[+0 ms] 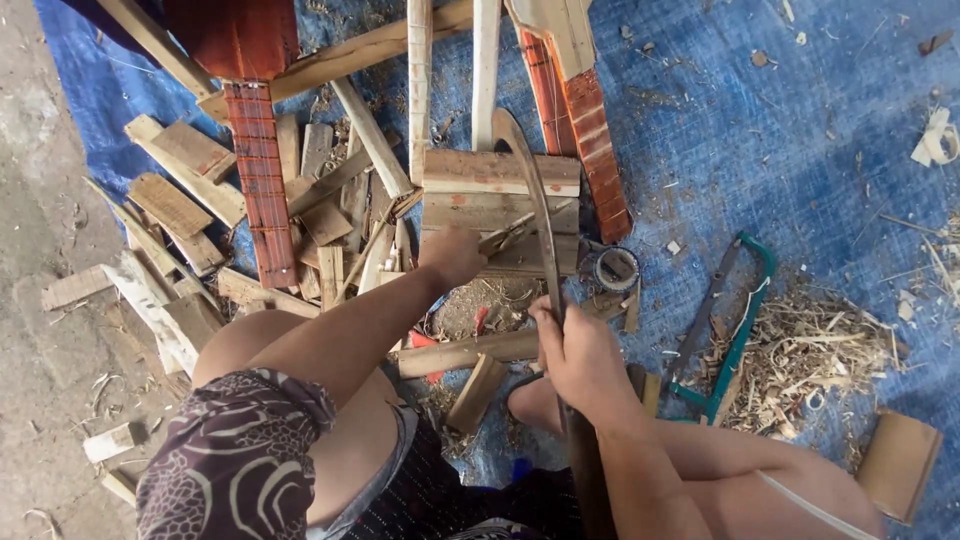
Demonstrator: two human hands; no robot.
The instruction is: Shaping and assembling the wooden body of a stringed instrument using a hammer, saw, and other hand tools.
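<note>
1. Right hand [583, 352] grips a curved blade [533, 195].
2. Left hand [452, 255], fingers curled, presses the wood block [500, 205].
3. Blade lies across the block; saw [735, 320] lies right of it.

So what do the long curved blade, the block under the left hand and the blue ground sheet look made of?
Curved blade: apparently metal, dull grey-brown, thin and unpolished, gripped by the right hand. Block under the left hand: bare, rough-sawn wood with pale visible grain. Ground sheet: probably woven plastic tarpaulin, given its fine weave texture.
</note>
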